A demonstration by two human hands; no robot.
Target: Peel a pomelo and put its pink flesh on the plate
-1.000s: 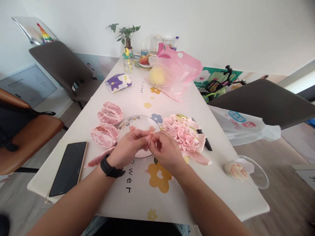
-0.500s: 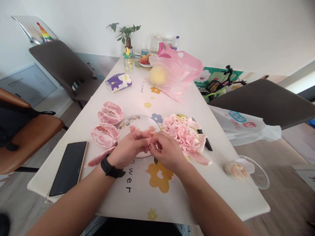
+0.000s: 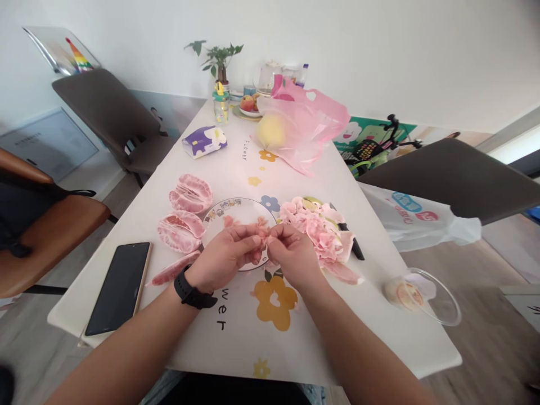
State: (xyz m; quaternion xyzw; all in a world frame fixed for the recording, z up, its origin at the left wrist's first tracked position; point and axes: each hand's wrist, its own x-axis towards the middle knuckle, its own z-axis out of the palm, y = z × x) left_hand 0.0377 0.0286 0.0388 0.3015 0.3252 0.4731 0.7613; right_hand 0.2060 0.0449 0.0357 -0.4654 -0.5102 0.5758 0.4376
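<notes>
Some pink crumbs (image 3: 230,220) are already on the plate (image 3: 247,209), and a heap of peel (image 3: 311,226) sits at three o'clock from it. Three big fruit pieces (image 3: 181,232), at eight, nine and ten o'clock, look like they are left to do. The left hand (image 3: 221,256) and right hand (image 3: 297,256) meet at four o'clock over the plate, fingers curled, tips pinching a little fruit bit (image 3: 265,241).

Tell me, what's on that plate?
Pink fruit pieces lie on the plate, and small figures are printed near its rim. The left hand and right hand hide part of it, so whatever lies there can't be seen.
</notes>
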